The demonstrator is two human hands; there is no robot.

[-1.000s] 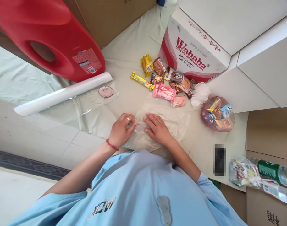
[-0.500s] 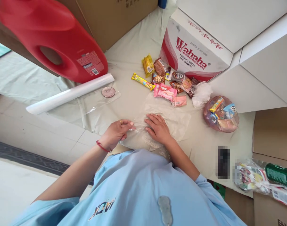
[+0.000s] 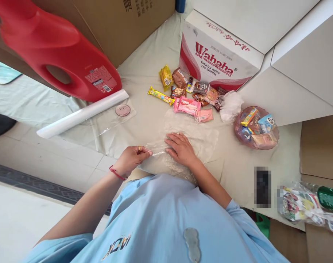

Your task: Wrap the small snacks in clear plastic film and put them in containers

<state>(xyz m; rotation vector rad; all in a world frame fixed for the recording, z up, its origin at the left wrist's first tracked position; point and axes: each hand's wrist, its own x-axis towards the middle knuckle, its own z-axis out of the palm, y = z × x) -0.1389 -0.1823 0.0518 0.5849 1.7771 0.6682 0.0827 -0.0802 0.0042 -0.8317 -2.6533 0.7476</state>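
Note:
My left hand [image 3: 132,159] pinches an edge of thin clear plastic film [image 3: 206,141] between thumb and forefinger. The film runs in taut creases from those fingertips toward my right hand [image 3: 182,149]. That hand lies flat on the film, palm down, with its fingers outstretched. The film spreads over the cloth-covered surface in front of my body, wrinkled near my shirt. Beyond it sits a pile of wrapped snacks, among them a pink wafer packet [image 3: 188,106], a small pink packet [image 3: 205,115] and a long yellow stick packet [image 3: 161,95].
A transparent bowl [image 3: 239,137] of snacks stands right, beside crumpled white plastic [image 3: 231,105]. Behind are a Wahaha water carton [image 3: 210,54] and white boxes. At left are a red jug [image 3: 81,54], a plastic roll [image 3: 82,115] and a flat packet with a round label [image 3: 123,110].
My left hand has drawn slightly left and toward me, pulling the film tauter between the hands. My right hand stays flat on the film. The view has shifted slightly.

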